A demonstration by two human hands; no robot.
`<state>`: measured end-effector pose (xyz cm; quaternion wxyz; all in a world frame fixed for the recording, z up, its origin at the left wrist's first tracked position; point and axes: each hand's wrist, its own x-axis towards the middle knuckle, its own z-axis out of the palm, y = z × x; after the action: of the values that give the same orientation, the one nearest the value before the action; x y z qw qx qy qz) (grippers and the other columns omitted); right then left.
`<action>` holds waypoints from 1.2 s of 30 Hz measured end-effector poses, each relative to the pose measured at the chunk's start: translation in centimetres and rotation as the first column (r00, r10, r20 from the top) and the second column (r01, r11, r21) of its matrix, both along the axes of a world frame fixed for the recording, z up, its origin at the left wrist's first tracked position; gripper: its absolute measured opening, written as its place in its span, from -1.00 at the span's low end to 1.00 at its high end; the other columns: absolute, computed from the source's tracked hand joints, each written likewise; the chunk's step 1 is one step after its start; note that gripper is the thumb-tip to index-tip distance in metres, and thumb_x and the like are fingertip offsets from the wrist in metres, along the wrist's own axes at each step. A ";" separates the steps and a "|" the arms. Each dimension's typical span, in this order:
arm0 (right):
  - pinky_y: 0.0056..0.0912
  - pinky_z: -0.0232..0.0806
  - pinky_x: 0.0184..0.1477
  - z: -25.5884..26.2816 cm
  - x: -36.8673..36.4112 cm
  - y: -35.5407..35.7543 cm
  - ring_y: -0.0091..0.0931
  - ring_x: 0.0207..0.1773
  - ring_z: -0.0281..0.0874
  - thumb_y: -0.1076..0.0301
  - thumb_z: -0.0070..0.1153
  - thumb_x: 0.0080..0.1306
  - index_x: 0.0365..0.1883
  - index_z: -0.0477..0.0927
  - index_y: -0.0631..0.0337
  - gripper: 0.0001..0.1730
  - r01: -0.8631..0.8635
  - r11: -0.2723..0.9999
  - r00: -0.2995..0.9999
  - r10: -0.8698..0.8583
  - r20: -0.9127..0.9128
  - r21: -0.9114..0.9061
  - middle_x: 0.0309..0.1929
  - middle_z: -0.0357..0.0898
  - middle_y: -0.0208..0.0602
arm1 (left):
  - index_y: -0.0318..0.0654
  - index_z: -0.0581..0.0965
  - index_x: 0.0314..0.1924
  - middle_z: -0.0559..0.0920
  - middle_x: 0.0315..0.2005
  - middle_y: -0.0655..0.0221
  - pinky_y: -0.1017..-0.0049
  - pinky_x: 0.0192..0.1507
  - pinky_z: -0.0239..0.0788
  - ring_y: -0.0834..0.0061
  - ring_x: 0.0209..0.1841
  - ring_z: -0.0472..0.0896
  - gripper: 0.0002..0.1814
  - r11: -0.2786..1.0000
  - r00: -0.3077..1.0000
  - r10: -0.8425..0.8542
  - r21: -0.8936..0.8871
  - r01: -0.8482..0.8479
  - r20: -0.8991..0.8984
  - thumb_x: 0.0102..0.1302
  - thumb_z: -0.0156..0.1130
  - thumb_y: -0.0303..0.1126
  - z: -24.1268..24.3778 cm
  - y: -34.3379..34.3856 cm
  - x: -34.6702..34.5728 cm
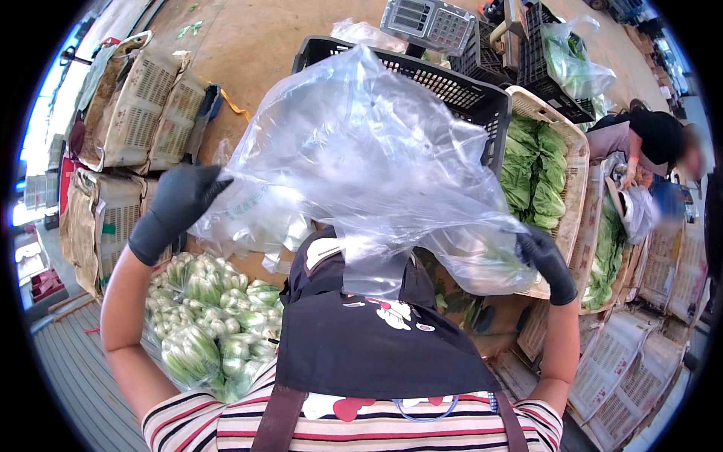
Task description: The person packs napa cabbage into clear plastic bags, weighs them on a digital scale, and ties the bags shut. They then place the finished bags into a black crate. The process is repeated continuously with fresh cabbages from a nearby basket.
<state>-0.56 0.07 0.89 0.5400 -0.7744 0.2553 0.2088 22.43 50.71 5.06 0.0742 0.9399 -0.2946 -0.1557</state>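
Between my two black-gloved hands a large clear plastic bag (361,152) is spread wide, bearing some green print at its left. My left hand (183,209) is shut on the bag's left edge. On the right side, my right hand (545,260) grips the other edge. Behind the bag stands a black plastic crate (469,93), its inside mostly hidden. Right of that crate, a pale plastic basket (577,141) holds green leafy lettuce (536,169). Bagged heads of leafy greens with white stalks (209,311) lie in a pile below my left hand.
A digital scale (429,25) stands beyond the black crate. Pale crates (135,107) are stacked at the left, and others (627,361) stand at the lower right. At the right edge another person (649,135) bends over a basket of greens (607,260).
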 end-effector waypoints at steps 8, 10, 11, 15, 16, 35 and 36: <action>-0.51 0.29 -0.30 1.2 14.1 -11.7 -0.61 -0.39 0.38 0.26 -0.05 0.31 -0.19 0.53 0.29 -0.73 0.003 0.724 0.847 0.365 0.387 -0.690 -0.45 0.48 -0.48 | -0.19 0.46 -0.02 0.57 -0.46 0.07 0.27 -0.30 0.33 0.16 -0.38 0.55 -0.69 0.988 0.953 -0.153 0.062 0.142 0.262 0.32 -0.04 -0.23 0.5 -5.6 14.1; -0.51 0.29 -0.29 6.5 15.6 -12.6 -0.60 -0.39 0.38 0.28 -0.05 0.31 -0.18 0.52 0.29 -0.74 0.132 0.614 0.759 0.443 0.477 -0.779 -0.46 0.48 -0.47 | -0.15 0.42 0.02 0.56 -0.50 0.10 0.28 -0.35 0.33 0.18 -0.42 0.54 -0.67 0.986 0.921 -0.161 0.015 0.167 0.355 0.30 -0.02 -0.24 2.4 -7.7 11.7; -0.51 0.29 -0.29 8.4 16.2 -11.9 -0.60 -0.40 0.39 0.29 -0.05 0.31 -0.17 0.52 0.29 -0.74 0.177 0.602 0.688 0.490 0.535 -0.779 -0.47 0.48 -0.46 | -0.13 0.41 0.04 0.55 -0.52 0.11 0.29 -0.38 0.32 0.19 -0.45 0.53 -0.66 0.985 0.909 -0.162 0.011 0.171 0.383 0.29 -0.01 -0.24 3.8 -7.4 9.2; -0.50 0.30 -0.28 18.1 10.5 -8.3 -0.60 -0.40 0.40 0.32 -0.06 0.31 -0.15 0.52 0.28 -0.75 0.354 0.530 0.467 0.613 0.637 -0.771 -0.49 0.49 -0.44 | -0.06 0.34 0.11 0.53 -0.59 0.17 0.31 -0.48 0.30 0.23 -0.54 0.51 -0.59 0.962 0.865 -0.178 -0.102 0.253 0.469 0.26 0.02 -0.25 6.4 -9.2 4.1; -0.50 0.30 -0.27 18.5 8.6 -7.5 -0.60 -0.40 0.40 0.33 -0.06 0.31 -0.14 0.52 0.27 -0.75 0.351 0.544 0.439 0.623 0.647 -0.762 -0.50 0.49 -0.44 | -0.04 0.33 0.13 0.52 -0.61 0.18 0.31 -0.50 0.30 0.24 -0.56 0.50 -0.57 0.958 0.848 -0.171 -0.116 0.262 0.501 0.25 0.03 -0.26 6.4 -9.6 3.7; -0.69 0.15 -0.52 -2.0 3.7 -7.7 -0.73 -0.53 0.32 0.16 -0.12 0.36 -0.13 0.54 0.26 -0.64 -0.130 0.981 0.896 0.178 0.406 -0.144 -0.48 0.54 -0.43 | -0.31 0.57 -0.31 0.60 -0.51 0.07 0.33 -0.29 0.38 0.21 -0.40 0.59 -0.44 0.925 0.971 0.149 -0.373 -0.071 0.185 0.28 -0.07 0.11 -3.1 -4.0 1.6; -0.67 0.16 -0.51 -2.5 6.3 -8.4 -0.72 -0.52 0.32 0.15 -0.10 0.35 -0.13 0.54 0.26 -0.64 -0.115 0.992 0.917 0.129 0.378 -0.061 -0.46 0.54 -0.44 | -0.39 0.57 -0.27 0.62 -0.44 0.10 0.36 -0.19 0.35 0.28 -0.37 0.59 -0.41 0.930 0.973 0.228 -0.305 -0.204 0.046 0.31 -0.09 0.09 -2.9 -4.6 4.6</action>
<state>5.74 -8.32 -1.57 0.5506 -0.8246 0.1005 0.0826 27.03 46.10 2.13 0.2199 0.9501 -0.2123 -0.0624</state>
